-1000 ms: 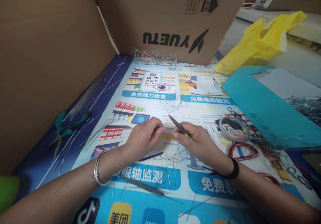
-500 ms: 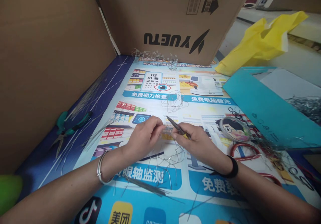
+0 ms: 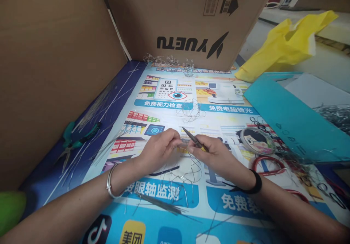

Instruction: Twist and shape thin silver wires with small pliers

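My left hand [image 3: 161,147] is closed in a pinch on a thin metal wire [image 3: 185,141], which spans the small gap to my right hand. My right hand [image 3: 216,152] is closed around pointed pliers [image 3: 191,136], their dark tip slanting up and left and a bit of yellow showing by the fingers. The right fingertips also meet the wire's end; exactly how they grip it is hidden. Below the hands hangs or lies a tangle of bent wire [image 3: 188,173]. Just beyond them sits a bent-wire shape [image 3: 190,112] on the printed sheet [image 3: 169,127].
Teal-handled pliers [image 3: 79,138] lie at left beside loose straight wires [image 3: 93,109]. More wires [image 3: 161,203] lie in front. Small wire pieces [image 3: 169,61] line the cardboard box [image 3: 186,18]. At right are a round container [image 3: 257,141], red handles [image 3: 269,165], and a teal box [image 3: 298,123].
My left fingers have shifted slightly downward, and the wire now shows as a level strip between the hands. My right hand and the pliers have hardly moved.
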{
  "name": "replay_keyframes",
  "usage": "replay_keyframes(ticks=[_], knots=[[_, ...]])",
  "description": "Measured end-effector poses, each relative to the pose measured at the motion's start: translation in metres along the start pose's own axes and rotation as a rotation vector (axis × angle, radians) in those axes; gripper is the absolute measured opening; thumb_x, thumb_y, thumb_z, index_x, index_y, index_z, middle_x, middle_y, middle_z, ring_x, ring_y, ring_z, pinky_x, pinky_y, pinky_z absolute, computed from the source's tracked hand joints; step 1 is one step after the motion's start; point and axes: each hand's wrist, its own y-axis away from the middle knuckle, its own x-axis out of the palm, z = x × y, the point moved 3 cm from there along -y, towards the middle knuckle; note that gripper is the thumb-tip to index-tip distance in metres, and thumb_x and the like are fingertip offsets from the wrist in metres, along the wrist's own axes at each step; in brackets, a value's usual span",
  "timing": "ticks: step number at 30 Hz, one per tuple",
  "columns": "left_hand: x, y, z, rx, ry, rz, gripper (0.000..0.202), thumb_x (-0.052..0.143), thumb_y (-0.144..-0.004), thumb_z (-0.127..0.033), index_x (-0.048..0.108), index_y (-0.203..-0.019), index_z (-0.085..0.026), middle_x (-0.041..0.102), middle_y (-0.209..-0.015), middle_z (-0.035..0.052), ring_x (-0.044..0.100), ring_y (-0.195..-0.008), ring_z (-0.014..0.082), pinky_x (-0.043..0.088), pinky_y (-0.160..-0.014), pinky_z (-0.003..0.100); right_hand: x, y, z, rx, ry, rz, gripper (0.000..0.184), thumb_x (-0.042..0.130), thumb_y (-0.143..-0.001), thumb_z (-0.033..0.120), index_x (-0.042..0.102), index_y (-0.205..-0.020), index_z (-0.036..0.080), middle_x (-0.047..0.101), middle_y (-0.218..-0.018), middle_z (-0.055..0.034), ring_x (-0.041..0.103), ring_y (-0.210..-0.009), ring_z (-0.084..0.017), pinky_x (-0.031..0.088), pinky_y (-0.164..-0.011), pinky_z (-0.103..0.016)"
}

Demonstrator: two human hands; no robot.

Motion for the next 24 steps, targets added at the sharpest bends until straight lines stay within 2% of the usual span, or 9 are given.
replay_keyframes(ticks=[9, 16, 24], knots=[[-0.0012, -0.0035, 0.0020, -0.129, 0.223, 0.076, 0.011, 0.047, -0.090, -0.020, 0.053, -0.081, -0.019, 0.055, -0.067, -0.0027, 0.049, -0.059, 0.0090, 0.040, -0.054, 0.021, -0.0031, -0.0005, -0.0019, -0.015, -0.060, 0.029, 0.016, 0.051, -0.084, 0.030, 0.055, -0.074, 0.018, 0.049, -0.061, 0.0035, 0.044, -0.057, -0.010, 0.032, -0.053, -0.022], [-0.0030, -0.0055, 0.0007, -0.137, 0.298, 0.067, 0.012, 0.046, -0.091, -0.021, 0.054, -0.082, -0.019, 0.060, -0.076, 0.0004, 0.054, -0.070, 0.0114, 0.044, -0.064, 0.024, -0.0024, -0.0018, -0.0034, -0.005, -0.106, 0.043, 0.017, 0.051, -0.084, 0.031, 0.055, -0.074, 0.018, 0.048, -0.062, 0.0036, 0.043, -0.058, -0.010, 0.033, -0.054, -0.022], [-0.0008, -0.0070, 0.0002, -0.177, 0.385, 0.153, 0.012, 0.046, -0.090, -0.022, 0.055, -0.083, -0.018, 0.063, -0.079, 0.0029, 0.057, -0.074, 0.0132, 0.047, -0.068, 0.028, -0.0040, -0.0019, -0.0003, 0.014, -0.170, 0.063, 0.021, 0.054, -0.083, 0.036, 0.057, -0.073, 0.018, 0.047, -0.061, 0.0038, 0.041, -0.057, -0.010, 0.032, -0.053, -0.022]])
